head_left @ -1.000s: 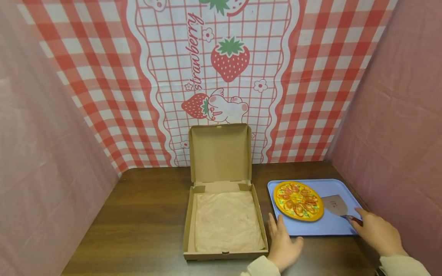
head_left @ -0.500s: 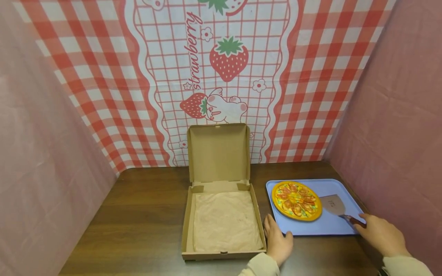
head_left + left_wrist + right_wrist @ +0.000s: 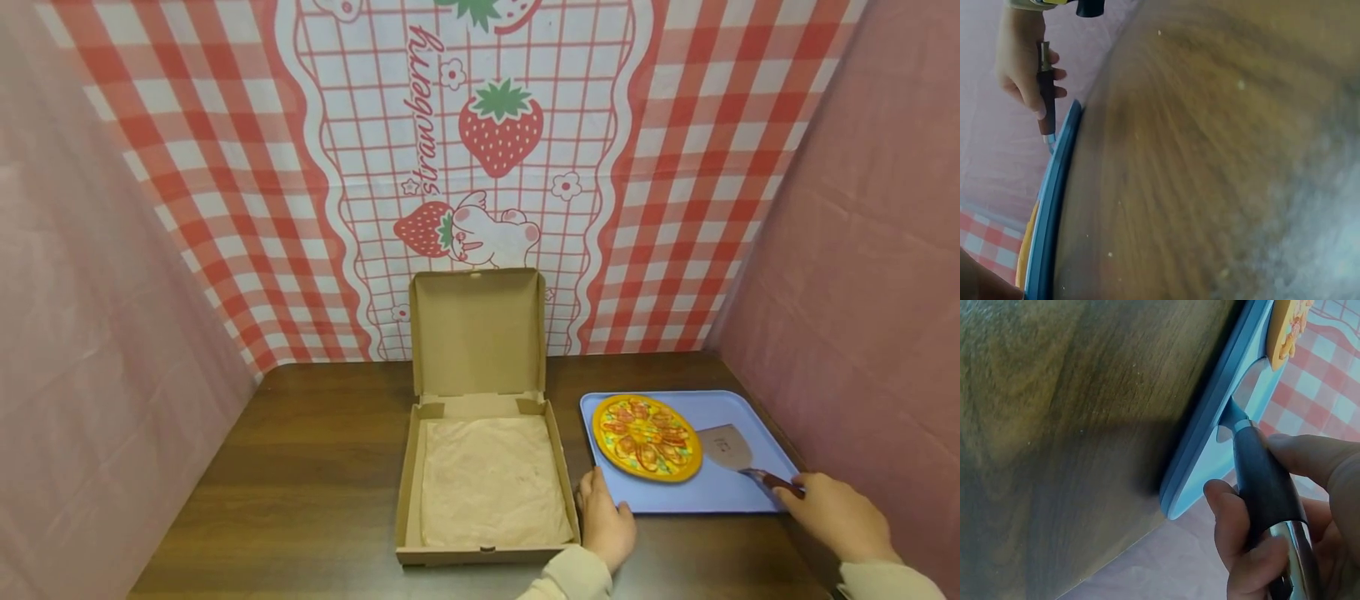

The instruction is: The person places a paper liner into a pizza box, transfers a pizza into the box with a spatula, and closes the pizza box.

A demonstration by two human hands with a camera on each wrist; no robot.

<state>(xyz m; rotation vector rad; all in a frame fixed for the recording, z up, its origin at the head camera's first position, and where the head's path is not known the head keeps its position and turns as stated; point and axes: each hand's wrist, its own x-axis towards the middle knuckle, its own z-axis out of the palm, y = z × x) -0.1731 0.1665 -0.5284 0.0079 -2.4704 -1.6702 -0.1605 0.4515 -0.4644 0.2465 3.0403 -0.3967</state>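
Observation:
My right hand grips the dark handle of a spatula. Its broad metal blade lies low over the blue tray, the front edge right at the rim of a round pizza. The pizza has a thick orange-yellow crust and sits on the tray's left half. At the tray's near left corner, my left hand holds the edge, the corner lying between thumb and fingers. In the left wrist view only a bit of that hand shows at the lower left, beside the tray's rim.
A cardboard pizza box stands left of the tray, its lid raised. Brown paper lines it. The left hand is close to the box's right wall. Pink cloth hangs on the right, a checked cloth behind.
My left hand has drawn its spread fingers in around the tray's corner. The right hand has slid slightly right and back along the handle; blade and pizza stay about where they were.

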